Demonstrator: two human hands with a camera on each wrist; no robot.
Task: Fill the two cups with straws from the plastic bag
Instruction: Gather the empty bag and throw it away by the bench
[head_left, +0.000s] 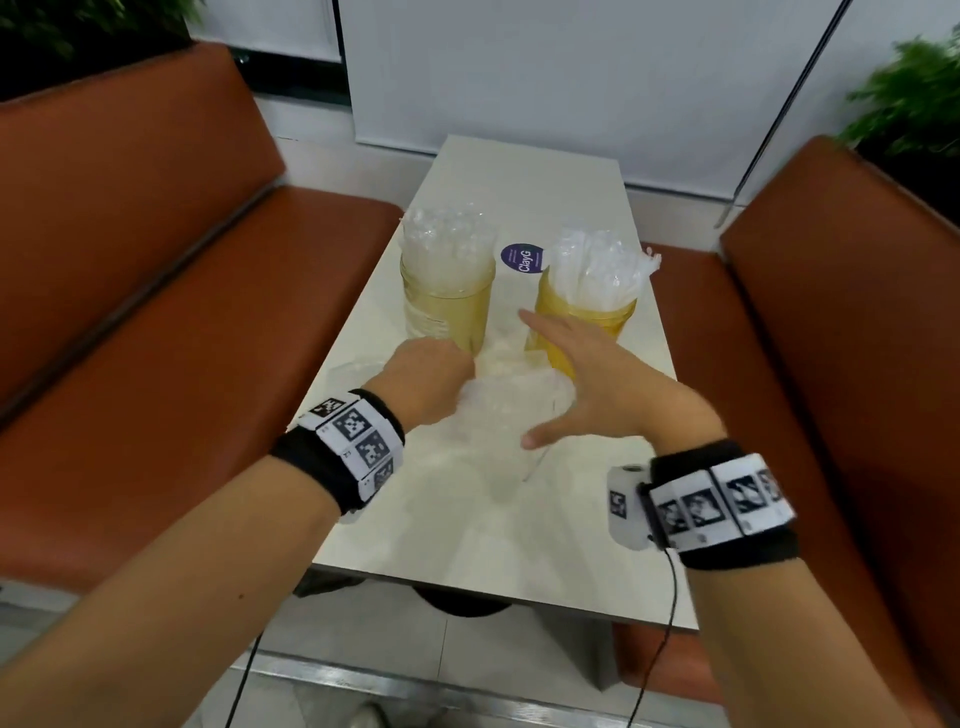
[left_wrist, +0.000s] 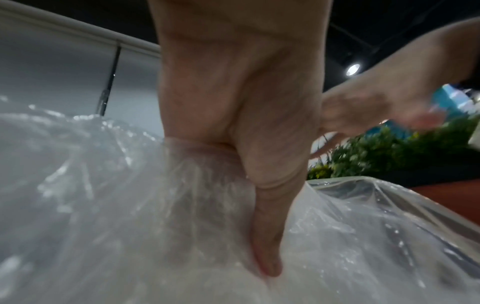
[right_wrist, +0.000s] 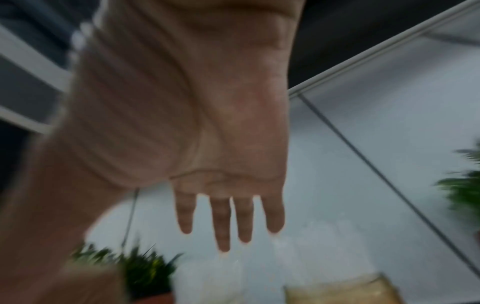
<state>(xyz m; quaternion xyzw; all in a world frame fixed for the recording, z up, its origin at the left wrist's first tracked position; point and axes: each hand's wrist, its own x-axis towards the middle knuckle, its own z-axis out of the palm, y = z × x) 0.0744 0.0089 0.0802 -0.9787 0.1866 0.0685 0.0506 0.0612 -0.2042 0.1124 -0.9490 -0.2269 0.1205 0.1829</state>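
While both cups stand full on the pale, smooth surface (head_left: 571, 197), the thin clear plastic bag (head_left: 498, 415) lies crumpled and glossy just in front of them, its film creased into shiny folds. The left cup (head_left: 447, 306) is a translucent yellow cylinder packed with upright, clear-wrapped straws (head_left: 447, 239); the right cup (head_left: 587, 322) is the same amber plastic, and its straws (head_left: 597, 270) fan out toward the right. A round purple sticker (head_left: 522, 258) sits on the surface between the two cups. The left hand (head_left: 428, 374) has its fingers curled down into the bag, gripping the film; the left wrist view shows the thumb (left_wrist: 267, 236) pressed into the wrinkled plastic. The right hand (head_left: 587, 384) hovers flat above the bag, fingers (right_wrist: 223, 222) straight and slightly spread, holding nothing. Smooth rust-coloured padded benches (head_left: 156, 312) flank the surface.
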